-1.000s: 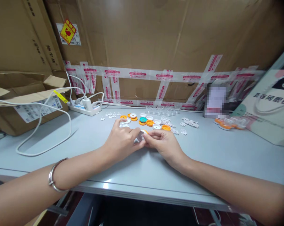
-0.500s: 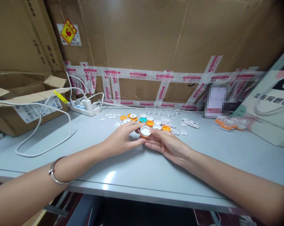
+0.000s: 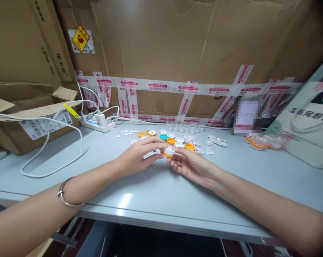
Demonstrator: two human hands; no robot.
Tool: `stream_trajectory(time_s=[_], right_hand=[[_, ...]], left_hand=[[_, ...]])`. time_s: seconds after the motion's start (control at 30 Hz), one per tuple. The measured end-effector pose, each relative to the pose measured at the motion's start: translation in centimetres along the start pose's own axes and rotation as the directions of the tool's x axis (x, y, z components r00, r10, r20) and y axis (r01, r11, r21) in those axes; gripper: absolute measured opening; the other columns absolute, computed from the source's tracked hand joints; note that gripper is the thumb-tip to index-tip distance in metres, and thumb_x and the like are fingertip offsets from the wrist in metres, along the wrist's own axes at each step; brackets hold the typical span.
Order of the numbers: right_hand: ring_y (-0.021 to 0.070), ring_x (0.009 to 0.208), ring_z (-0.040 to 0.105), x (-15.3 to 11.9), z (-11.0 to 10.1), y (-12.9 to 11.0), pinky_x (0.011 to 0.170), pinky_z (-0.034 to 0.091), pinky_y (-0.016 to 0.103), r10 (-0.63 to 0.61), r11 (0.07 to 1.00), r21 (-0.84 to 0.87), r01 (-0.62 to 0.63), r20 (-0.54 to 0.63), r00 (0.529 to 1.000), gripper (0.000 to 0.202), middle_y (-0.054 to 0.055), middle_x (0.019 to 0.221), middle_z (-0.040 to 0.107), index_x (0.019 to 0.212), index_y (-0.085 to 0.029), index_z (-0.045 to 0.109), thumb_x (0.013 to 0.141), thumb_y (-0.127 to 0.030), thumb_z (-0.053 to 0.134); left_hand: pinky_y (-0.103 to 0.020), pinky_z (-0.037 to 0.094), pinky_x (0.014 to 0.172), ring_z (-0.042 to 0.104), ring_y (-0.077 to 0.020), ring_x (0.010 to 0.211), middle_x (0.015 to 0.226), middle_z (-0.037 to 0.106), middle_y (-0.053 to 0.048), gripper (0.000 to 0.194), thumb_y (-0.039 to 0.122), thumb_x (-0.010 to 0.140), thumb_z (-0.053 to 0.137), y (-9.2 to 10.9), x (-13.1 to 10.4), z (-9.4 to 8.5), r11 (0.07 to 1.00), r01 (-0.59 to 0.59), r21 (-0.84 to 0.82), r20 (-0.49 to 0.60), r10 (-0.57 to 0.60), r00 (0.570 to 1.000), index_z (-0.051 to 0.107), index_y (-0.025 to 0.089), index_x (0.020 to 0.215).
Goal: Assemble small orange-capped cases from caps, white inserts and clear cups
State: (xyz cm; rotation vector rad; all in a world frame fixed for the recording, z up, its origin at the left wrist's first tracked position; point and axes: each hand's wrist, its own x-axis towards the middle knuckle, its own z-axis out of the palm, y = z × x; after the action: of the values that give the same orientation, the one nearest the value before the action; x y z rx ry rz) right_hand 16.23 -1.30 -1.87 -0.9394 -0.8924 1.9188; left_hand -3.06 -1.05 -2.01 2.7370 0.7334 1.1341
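Observation:
Between my two hands is a round plastic cap (image 3: 167, 152), white above with an orange band below. My left hand (image 3: 144, 151) reaches it from the left, fingers over its upper side and thumb by its left edge. From the right, my right hand (image 3: 192, 164) grips it with the thumb on its side and the other fingers curled below. Just behind lie loose caps: an orange cap (image 3: 171, 141), a teal cap (image 3: 163, 137), a white cap (image 3: 179, 145) and another orange cap (image 3: 189, 146). My fingers hide part of the held cap.
Small white pegged discs (image 3: 127, 131), clear cups (image 3: 185, 127) and white frame-like pieces (image 3: 215, 141) lie farther back. Orange-and-clear assembled pieces (image 3: 262, 142) sit right, near a paper bag (image 3: 298, 132). A power strip (image 3: 98, 123), cable (image 3: 51, 175) and open carton (image 3: 38, 125) occupy the left.
The cap has tipped, so its white inside, facing me before, is now mostly turned away and its side shows. My right fingers have curled in. The view has shifted slightly.

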Motion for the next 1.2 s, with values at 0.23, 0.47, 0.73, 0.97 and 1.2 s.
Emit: stream_trajectory(time_s=[0.23, 0.47, 0.73, 0.97, 1.2], right_hand=[[0.0087, 0.061, 0.06, -0.4, 0.2, 0.1, 0.061, 0.051, 0.017, 0.0, 0.996, -0.091, 0.01, 0.112, 0.994, 0.013, 0.004, 0.066, 0.064, 0.087, -0.013, 0.06, 0.087, -0.023, 0.051], [0.0114, 0.07, 0.061, -0.1, -0.5, 0.4, 0.072, 0.051, 0.027, -0.331, 0.793, -0.486, 0.367, 0.162, 0.929, 0.014, 0.002, 0.077, 0.065, 0.09, -0.018, 0.058, 0.083, -0.029, 0.053], [0.016, 0.089, 0.063, -0.7, -0.9, 0.3, 0.084, 0.051, 0.033, -0.618, 0.163, -0.708, 0.687, 0.47, 0.631, 0.023, 0.003, 0.098, 0.066, 0.1, -0.022, 0.059, 0.077, -0.023, 0.063], [0.0149, 0.082, 0.064, -1.2, -1.1, 0.2, 0.074, 0.052, 0.027, -0.638, -0.037, -0.739, 0.672, 0.535, 0.554, 0.014, 0.003, 0.09, 0.067, 0.095, -0.019, 0.06, 0.081, -0.019, 0.059], [0.0136, 0.078, 0.062, -1.1, -1.4, 0.6, 0.072, 0.05, 0.025, -0.622, -0.227, -0.683, 0.694, 0.65, 0.436, 0.017, 0.004, 0.087, 0.066, 0.099, -0.016, 0.055, 0.082, -0.017, 0.058]], left_hand=[[-0.029, 0.048, 0.083, 0.059, -0.0155, 0.092, 0.097, 0.065, -0.008, 0.02, 0.021, 0.087, 0.051, 0.0, -0.2, 0.2, 0.997, -0.023, 0.074, -0.03, 0.025, 0.999, 0.058, 0.016, 0.105], [-0.024, 0.049, 0.073, 0.062, -0.0127, 0.076, 0.086, 0.069, -0.004, 0.015, 0.021, 0.082, 0.059, 0.1, -0.1, 0.1, 0.997, 0.062, 0.045, -0.115, -0.057, 0.992, 0.063, 0.015, 0.095], [-0.022, 0.054, 0.073, 0.065, -0.0114, 0.076, 0.089, 0.07, -0.004, 0.02, 0.018, 0.077, 0.064, 0.7, 0.0, 0.2, 0.964, 0.115, -0.24, -0.148, -0.153, 0.977, 0.064, 0.014, 0.097], [-0.022, 0.055, 0.078, 0.066, -0.011, 0.08, 0.092, 0.069, -0.004, 0.02, 0.012, 0.079, 0.061, 0.9, -0.2, 0.2, 0.964, 0.069, -0.256, -0.122, -0.103, 0.987, 0.061, 0.013, 0.099], [-0.021, 0.052, 0.068, 0.062, -0.0102, 0.072, 0.083, 0.066, -0.004, 0.014, 0.013, 0.081, 0.058, 1.1, -0.6, 0.4, 0.998, 0.021, -0.063, -0.136, -0.03, 0.99, 0.057, 0.013, 0.094]])
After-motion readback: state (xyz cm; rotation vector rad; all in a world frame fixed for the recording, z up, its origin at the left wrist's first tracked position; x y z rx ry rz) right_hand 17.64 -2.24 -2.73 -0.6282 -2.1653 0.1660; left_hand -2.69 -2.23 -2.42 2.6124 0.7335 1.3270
